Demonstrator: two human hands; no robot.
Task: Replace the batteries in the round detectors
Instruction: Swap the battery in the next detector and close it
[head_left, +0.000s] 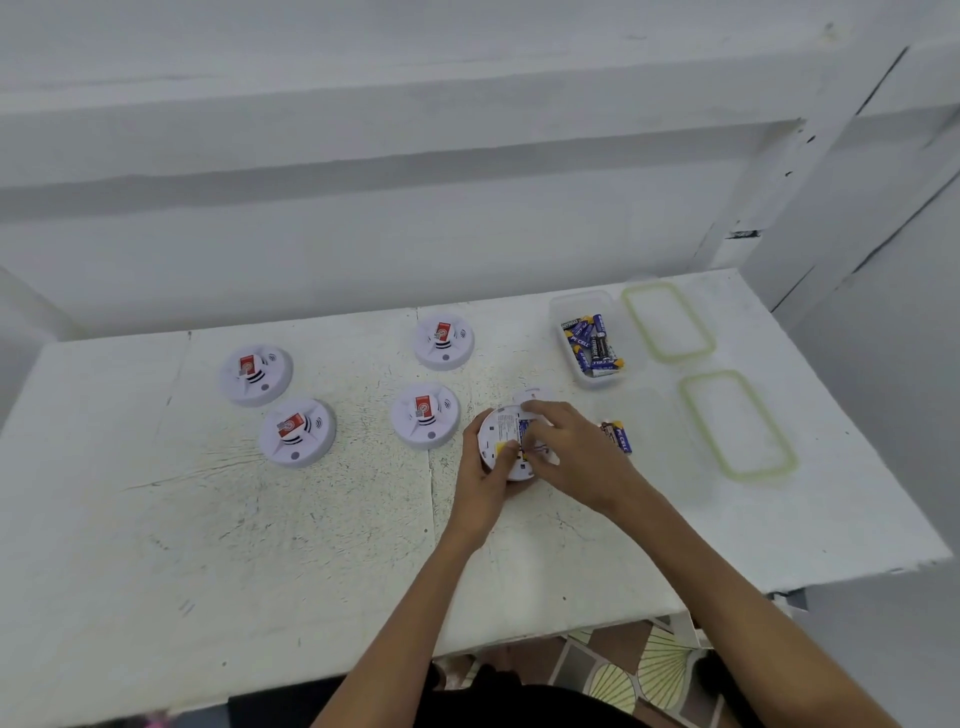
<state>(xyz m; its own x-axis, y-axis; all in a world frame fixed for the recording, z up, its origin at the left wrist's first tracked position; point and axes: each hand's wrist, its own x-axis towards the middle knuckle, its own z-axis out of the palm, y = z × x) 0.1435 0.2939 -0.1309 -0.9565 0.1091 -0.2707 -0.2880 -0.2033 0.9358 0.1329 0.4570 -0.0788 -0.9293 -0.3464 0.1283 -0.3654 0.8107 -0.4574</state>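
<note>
On the white table (311, 545), a clear tub (558, 312) in the upper right of the frame stands open and holds a loose heap of blue and black batteries (595, 345). Two clear lids with green seals, one (669, 322) just right of the tub and the other (737, 423) below it, lie flat. Two more batteries (617, 436) lie right of the hands; whether they sit inside a second, faint clear tub cannot be told. At centre, the upturned detector (501, 431) is gripped by the left hand (485, 475), fingers curled round its lower left rim. The right hand (576, 447) bends its fingers down onto the open back, where a blue battery (522, 431) shows; whether they pinch it cannot be told. Four face-up detectors (425, 415) lie to the left, well apart.
</note>
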